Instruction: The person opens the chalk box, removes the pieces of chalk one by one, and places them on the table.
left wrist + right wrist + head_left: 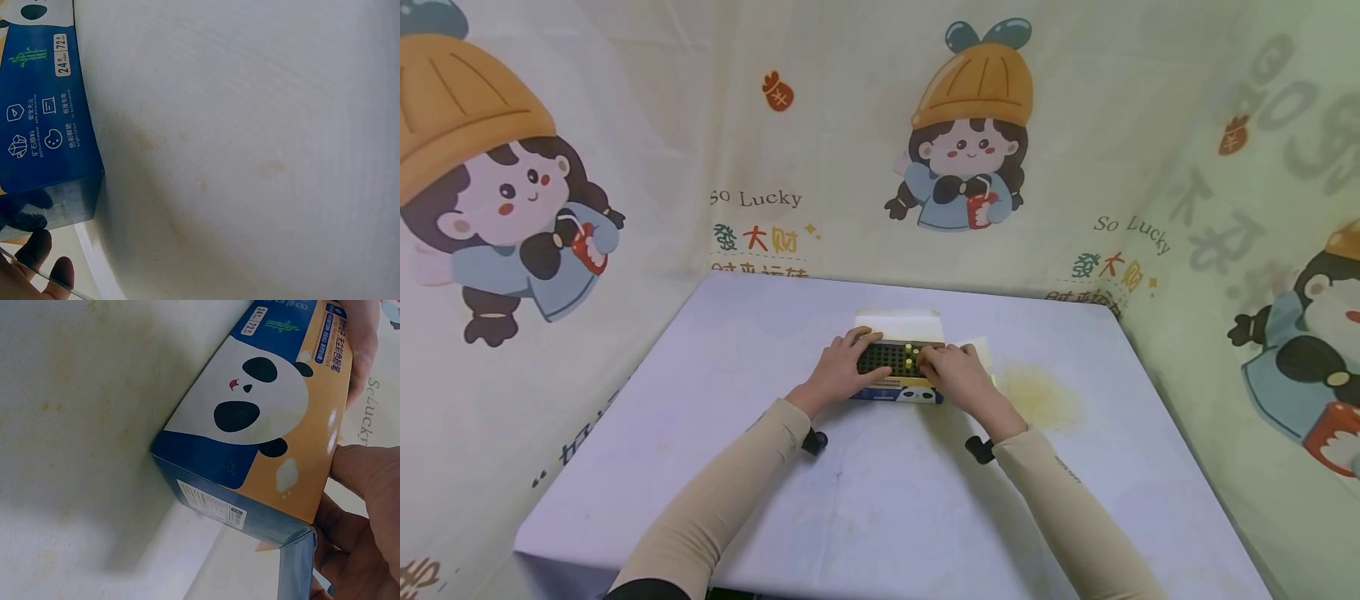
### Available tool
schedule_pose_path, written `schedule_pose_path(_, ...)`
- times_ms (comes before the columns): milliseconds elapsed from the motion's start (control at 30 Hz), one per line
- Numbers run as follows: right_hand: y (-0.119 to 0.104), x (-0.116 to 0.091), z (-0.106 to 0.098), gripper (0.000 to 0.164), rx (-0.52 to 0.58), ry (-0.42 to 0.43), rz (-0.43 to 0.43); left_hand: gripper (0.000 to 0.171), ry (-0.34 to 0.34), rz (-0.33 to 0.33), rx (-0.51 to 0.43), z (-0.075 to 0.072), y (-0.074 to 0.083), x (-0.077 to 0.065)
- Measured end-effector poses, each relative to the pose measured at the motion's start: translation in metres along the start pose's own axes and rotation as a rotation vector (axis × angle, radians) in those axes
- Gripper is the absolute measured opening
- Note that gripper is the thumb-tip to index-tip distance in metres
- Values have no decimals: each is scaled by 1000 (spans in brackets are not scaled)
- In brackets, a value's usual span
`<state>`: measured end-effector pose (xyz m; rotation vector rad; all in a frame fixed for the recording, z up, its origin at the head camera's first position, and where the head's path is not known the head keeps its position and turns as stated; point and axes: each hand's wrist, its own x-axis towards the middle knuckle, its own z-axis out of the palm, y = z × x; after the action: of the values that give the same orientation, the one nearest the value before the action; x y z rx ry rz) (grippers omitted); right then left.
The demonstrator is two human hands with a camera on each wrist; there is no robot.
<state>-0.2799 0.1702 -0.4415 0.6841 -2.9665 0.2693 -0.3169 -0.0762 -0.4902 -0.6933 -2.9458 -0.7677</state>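
A chalk box point(898, 393), blue and orange with a panda face, stands on the table with its top open. Inside it is a black holder point(876, 357) full of round holes, where a few yellow-green chalk sticks point(908, 363) stand at the right. My left hand point(841, 371) grips the box's left part, thumb along the front edge and fingers at the back. Over the right end, my right hand point(957, 377) has curled fingers that pinch at a chalk stick, partly hidden by the fingertips. The panda side also shows in the right wrist view, close to the right thumb point(359, 472).
A white flap point(898, 322) rises behind the box. A pale sheet or flap point(979, 348) lies beyond the right hand. To the right, a yellow stain point(1043, 396) marks the white tablecloth point(880, 508). Printed cloth point(850, 167) hangs around the table.
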Motion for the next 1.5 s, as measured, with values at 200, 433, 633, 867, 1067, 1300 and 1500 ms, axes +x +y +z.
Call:
schedule_pose_path(200,0,1,2,6,-12,-4,4,80,1,0,5,2,0,0)
schedule_pose_path(433,1,0,3,7,0,1,9,81,-1,0,0,0,1,-1)
schedule_pose_path(633,0,1,3,11,26,12,33,82,1,-2,0,1,0,-1)
schedule_pose_path(867,0,0,0,16,90,1,36,81,-6,-4,5,2,0,0)
schedule_pose_path(1067,4,3,-4,13,145,-47,52,82,-4,-9,2,0,2,0)
schedule_pose_path(1300,6,6,-3,9,158,-47,53,81,-1,-14,7,-2,3,0)
schedule_pose_path(1500,3,6,-2,8,144,-58,70,81,-3,-14,5,0,1,0)
